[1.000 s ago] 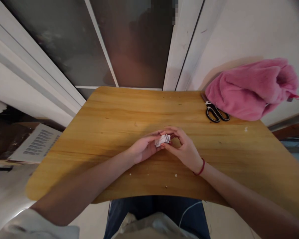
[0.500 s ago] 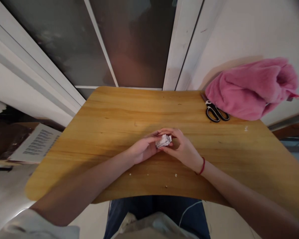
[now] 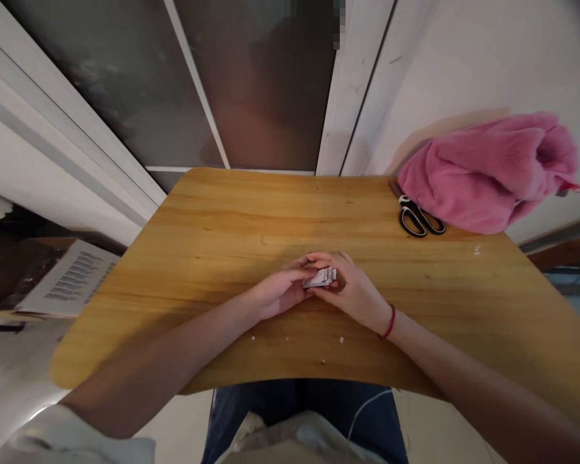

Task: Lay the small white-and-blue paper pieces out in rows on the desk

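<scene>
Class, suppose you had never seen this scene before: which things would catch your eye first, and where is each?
Probably the bright pink plush cloth, heaped at the far right of the wooden table. Next, the left hand and right hand meet near the table's middle, with a small pale bundle held between them. Black-handled scissors lie just left of the pink heap.

The paper bundle (image 3: pixel 320 278) sits between the left hand (image 3: pixel 281 293) and the right hand (image 3: pixel 360 293), over the table (image 3: pixel 232 216). Far right, scissors (image 3: pixel 407 204) lie just left of the cloth (image 3: pixel 488 177). A carton (image 3: pixel 72 280) stands left of the table.
</scene>
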`<state>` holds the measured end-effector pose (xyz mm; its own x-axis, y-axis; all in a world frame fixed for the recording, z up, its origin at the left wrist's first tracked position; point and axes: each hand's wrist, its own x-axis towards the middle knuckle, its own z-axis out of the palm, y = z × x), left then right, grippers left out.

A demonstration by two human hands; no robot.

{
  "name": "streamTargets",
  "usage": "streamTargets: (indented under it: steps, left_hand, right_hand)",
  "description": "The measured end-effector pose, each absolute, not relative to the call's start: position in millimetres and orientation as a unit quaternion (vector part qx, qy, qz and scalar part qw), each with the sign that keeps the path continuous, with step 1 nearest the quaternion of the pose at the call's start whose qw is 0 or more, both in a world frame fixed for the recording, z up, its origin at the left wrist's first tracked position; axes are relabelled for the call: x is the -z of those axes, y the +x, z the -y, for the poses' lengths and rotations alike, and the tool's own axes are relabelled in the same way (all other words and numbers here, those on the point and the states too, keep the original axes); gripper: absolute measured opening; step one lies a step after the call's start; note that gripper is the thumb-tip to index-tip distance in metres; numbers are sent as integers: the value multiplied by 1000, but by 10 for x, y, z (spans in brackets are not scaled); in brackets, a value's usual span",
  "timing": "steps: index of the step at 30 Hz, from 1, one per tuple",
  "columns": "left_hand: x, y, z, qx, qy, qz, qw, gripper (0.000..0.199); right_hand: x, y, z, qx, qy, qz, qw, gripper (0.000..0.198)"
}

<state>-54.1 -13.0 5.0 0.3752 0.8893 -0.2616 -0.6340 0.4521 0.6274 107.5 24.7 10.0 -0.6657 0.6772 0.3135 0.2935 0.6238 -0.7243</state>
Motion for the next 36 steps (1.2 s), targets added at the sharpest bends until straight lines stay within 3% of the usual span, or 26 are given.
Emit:
streamTargets:
  steps: [18, 24, 29, 34, 36]
  left_hand:
    - [-53, -539, 123, -504, 195, -308, 783, 21]
    - [-18, -567, 100, -520, 178, -314, 774, 19]
    - [-42, -561, 105, -512, 180, -313, 779, 19]
    - [-56, -561, 110, -512, 179, -313, 780, 19]
    - [-63, -563, 109, -510, 182, -314, 780, 20]
  right_hand:
    - [-141, 1096, -275, -324, -270, 849, 317, 28]
    - [-115, 1151, -338, -338, -304, 829, 326, 54]
    - [-106, 1163, -358, -335, -304, 830, 327, 53]
    - [-143, 1151, -336, -311, -299, 841, 326, 33]
    - [-156, 1148, -329, -311, -298, 842, 326, 40]
